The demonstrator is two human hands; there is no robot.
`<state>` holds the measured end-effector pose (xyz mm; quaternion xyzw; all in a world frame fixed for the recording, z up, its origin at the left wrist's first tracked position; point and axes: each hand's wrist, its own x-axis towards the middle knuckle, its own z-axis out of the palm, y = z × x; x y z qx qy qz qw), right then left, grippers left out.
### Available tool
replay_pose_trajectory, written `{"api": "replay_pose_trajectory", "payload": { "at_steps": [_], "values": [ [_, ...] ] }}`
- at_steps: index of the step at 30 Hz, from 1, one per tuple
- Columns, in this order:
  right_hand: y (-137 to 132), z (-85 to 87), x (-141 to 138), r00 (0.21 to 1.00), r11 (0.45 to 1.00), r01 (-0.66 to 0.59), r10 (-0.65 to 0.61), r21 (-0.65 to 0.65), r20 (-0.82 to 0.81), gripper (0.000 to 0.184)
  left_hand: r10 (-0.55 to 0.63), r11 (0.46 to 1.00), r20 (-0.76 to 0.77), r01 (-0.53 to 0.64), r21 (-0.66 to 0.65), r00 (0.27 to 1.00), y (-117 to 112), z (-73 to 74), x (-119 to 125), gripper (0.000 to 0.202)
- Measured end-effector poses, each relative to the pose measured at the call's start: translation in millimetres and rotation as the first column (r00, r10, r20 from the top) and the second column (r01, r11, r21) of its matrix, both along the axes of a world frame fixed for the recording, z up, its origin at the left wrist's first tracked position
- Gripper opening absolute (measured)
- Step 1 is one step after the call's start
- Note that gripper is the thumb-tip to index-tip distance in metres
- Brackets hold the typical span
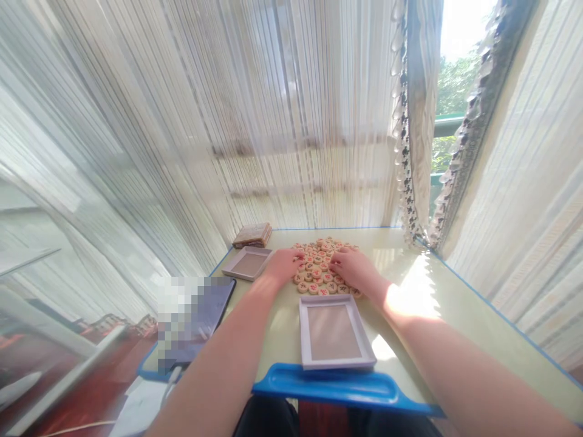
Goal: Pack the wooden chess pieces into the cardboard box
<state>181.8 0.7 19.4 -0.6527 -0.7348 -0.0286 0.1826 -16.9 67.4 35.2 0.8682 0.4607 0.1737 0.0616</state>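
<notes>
A heap of round wooden chess pieces point(319, 276) with red and dark characters lies on the pale table point(437, 303). My left hand point(283, 265) rests flat on the heap's left edge, fingers stretched over the pieces. My right hand point(353, 267) lies on the heap's right side, fingers spread across several pieces. Neither hand is lifting a piece that I can see. An empty shallow grey box tray point(336, 332) sits just in front of the heap, between my forearms.
A second grey box tray point(248, 263) lies at the left, with a small patterned box point(252, 235) behind it. A dark tablet point(200, 318) lies at the table's left edge. A blue plastic rim point(337, 385) runs along the near edge. Curtains hang behind.
</notes>
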Motion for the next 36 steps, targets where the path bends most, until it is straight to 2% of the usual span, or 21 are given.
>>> {"api": "replay_pose_trajectory", "payload": {
  "at_steps": [7,13,16,20,24,32,34,36],
  "values": [
    [-3,-0.6,-2,0.999,0.998,0.036,-0.037,0.053,0.013,0.031,0.177,0.982,-0.033,-0.174,0.074,0.984,3,-1.7,-3,0.022],
    [-3,-3.4,-2,0.997,0.997,0.073,-0.074,0.035,0.002,0.03,0.031,0.999,-0.015,-0.031,-0.012,0.999,-2,1.5,2,0.02],
    [-1,-6.0,-1,0.997,0.996,0.075,-0.074,0.057,-0.026,0.031,0.02,0.999,-0.019,-0.021,-0.047,1.0,-3,4.0,3,0.02],
    [3,-8.6,5,0.992,0.988,0.12,-0.115,0.101,-0.055,0.034,0.135,0.991,-0.062,-0.135,0.006,0.989,0,3.2,0,0.021],
    [6,-8.7,13,0.993,0.992,0.107,-0.104,0.068,-0.049,0.03,0.221,0.975,-0.135,-0.213,0.071,0.966,-1,0.7,-3,0.021],
    [4,-5.9,8,0.991,0.987,0.126,-0.122,0.097,-0.045,0.025,0.219,0.973,-0.155,-0.205,0.101,0.963,-6,2.4,2,0.024],
    [3,-3.5,5,0.99,0.989,0.119,-0.111,0.089,-0.085,0.024,0.174,0.976,-0.104,-0.158,0.147,0.979,-7,2.2,3,0.028],
    [1,-0.9,4,0.989,0.993,0.085,-0.074,0.08,-0.127,0.023,0.068,0.983,-0.081,-0.053,0.177,0.994,-9,1.5,5,0.032]
  ]
}}
